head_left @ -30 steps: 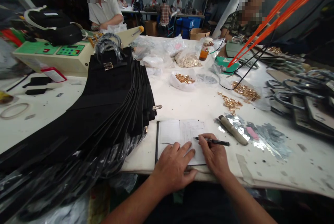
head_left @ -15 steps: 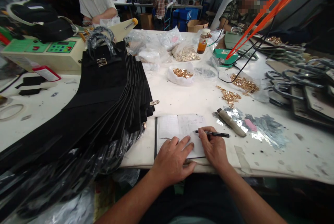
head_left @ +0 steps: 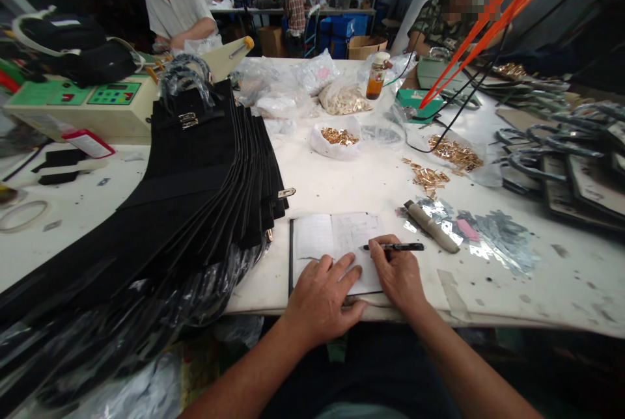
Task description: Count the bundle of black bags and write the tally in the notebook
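Note:
An open notebook point(head_left: 313, 237) with handwriting on its right page lies at the table's front edge. My left hand point(head_left: 323, 298) rests on its lower part, fingers spread and pressing the pages flat. A black pen point(head_left: 403, 247) is pinched in my right hand point(head_left: 399, 274), its tip at the right page. To the right of that hand lies a worn, tape-wrapped tool point(head_left: 432, 227), its kind unclear, beside scattered flat metal plates point(head_left: 502, 240).
A stack of black bag panels point(head_left: 195, 152) spreads over the left side. A control box point(head_left: 131, 103) stands behind it. Gold metal fittings point(head_left: 339, 136) fill a white bag, and more lie loose point(head_left: 427, 178). A glass bottle point(head_left: 375, 77) stands farther back. Orange bands point(head_left: 469, 41) hang at the right.
The pen and my right hand have shifted very slightly to the left over the page. My left hand stays in place on the notebook.

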`<state>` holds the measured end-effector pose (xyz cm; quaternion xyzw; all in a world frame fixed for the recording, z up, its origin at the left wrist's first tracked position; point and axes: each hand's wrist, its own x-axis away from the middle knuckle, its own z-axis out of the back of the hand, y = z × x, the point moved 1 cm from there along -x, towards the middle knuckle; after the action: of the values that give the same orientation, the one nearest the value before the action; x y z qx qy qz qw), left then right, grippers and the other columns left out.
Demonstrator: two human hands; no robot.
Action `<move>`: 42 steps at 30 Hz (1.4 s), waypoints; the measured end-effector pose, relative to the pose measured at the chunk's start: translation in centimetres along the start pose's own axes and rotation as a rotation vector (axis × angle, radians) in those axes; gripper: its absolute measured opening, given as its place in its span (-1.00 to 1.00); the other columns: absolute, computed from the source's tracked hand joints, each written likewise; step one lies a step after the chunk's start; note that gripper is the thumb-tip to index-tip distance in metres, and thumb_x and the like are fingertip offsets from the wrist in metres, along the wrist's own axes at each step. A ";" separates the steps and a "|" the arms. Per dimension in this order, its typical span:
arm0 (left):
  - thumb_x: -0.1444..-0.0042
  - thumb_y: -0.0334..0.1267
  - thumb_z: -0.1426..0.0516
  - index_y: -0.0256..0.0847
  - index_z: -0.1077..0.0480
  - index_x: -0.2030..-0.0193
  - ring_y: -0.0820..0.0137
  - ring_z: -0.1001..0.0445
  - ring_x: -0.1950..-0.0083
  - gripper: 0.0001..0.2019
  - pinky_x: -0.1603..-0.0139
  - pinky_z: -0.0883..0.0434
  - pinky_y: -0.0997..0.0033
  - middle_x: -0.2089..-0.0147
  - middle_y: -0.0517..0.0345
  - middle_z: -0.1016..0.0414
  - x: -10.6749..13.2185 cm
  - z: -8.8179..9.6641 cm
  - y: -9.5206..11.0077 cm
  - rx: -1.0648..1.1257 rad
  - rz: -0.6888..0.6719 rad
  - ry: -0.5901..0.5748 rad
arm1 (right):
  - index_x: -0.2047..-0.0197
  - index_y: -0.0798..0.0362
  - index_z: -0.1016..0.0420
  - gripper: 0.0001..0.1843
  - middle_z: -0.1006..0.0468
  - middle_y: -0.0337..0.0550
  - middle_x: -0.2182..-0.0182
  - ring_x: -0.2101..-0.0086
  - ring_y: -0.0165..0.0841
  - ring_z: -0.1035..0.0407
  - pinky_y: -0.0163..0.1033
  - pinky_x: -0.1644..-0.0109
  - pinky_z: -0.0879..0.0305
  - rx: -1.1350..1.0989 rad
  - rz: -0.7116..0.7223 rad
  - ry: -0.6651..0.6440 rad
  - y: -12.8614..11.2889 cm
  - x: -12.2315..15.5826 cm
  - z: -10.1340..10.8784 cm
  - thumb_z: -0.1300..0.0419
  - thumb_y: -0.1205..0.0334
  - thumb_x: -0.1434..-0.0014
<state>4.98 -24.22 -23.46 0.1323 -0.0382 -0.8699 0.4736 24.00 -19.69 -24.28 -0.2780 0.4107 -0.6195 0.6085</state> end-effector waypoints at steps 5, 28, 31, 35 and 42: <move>-0.29 0.11 -0.14 -0.05 -0.39 -0.32 0.12 -0.33 -0.14 -0.46 -0.09 -0.42 -0.01 -0.47 0.26 -0.25 0.0 -0.1 -0.1 -0.008 -0.008 0.019 | 0.23 0.08 -0.50 -0.55 -0.54 -0.16 0.47 0.47 -0.31 -0.39 -0.23 0.30 -0.26 -0.035 -0.011 0.005 0.3 -0.1 -0.2 -0.11 -0.17 -0.37; -0.32 0.13 -0.09 -0.04 -0.40 -0.31 0.14 -0.33 -0.11 -0.48 -0.06 -0.43 0.00 -0.46 0.27 -0.27 -0.1 -0.2 0.0 -0.012 -0.023 0.037 | 0.18 0.07 -0.53 -0.60 -0.53 -0.21 0.49 0.51 -0.36 -0.39 -0.26 0.37 -0.23 -0.001 0.017 0.041 0.4 -0.3 -0.3 -0.13 -0.11 -0.38; -0.33 0.13 -0.09 -0.05 -0.41 -0.30 0.14 -0.33 -0.12 -0.49 -0.07 -0.42 0.01 -0.46 0.26 -0.27 -0.1 -0.2 -0.1 -0.015 -0.026 0.043 | 0.19 0.07 -0.53 -0.59 -0.54 -0.20 0.49 0.50 -0.35 -0.41 -0.26 0.36 -0.24 0.008 0.009 0.040 0.2 -0.4 -0.3 -0.13 -0.12 -0.38; -0.32 0.13 -0.09 -0.05 -0.41 -0.30 0.14 -0.34 -0.12 -0.49 -0.06 -0.42 0.01 -0.46 0.26 -0.28 -0.1 -0.2 -0.2 -0.017 -0.028 0.047 | 0.19 0.07 -0.52 -0.59 -0.55 -0.20 0.49 0.50 -0.34 -0.41 -0.26 0.37 -0.23 0.021 0.001 0.046 0.2 -0.4 -0.3 -0.13 -0.13 -0.37; -0.33 0.12 -0.09 -0.06 -0.41 -0.30 0.13 -0.34 -0.12 -0.49 -0.06 -0.42 0.02 -0.46 0.26 -0.28 -0.1 -0.2 -0.1 -0.013 -0.026 0.042 | 0.22 0.07 -0.52 -0.61 -0.51 -0.23 0.52 0.53 -0.37 -0.38 -0.27 0.38 -0.22 0.016 0.022 0.039 0.1 -0.3 -0.1 -0.13 -0.10 -0.37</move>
<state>5.02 -24.03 -23.63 0.1478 -0.0208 -0.8733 0.4638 23.98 -19.35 -24.39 -0.2562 0.4207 -0.6213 0.6094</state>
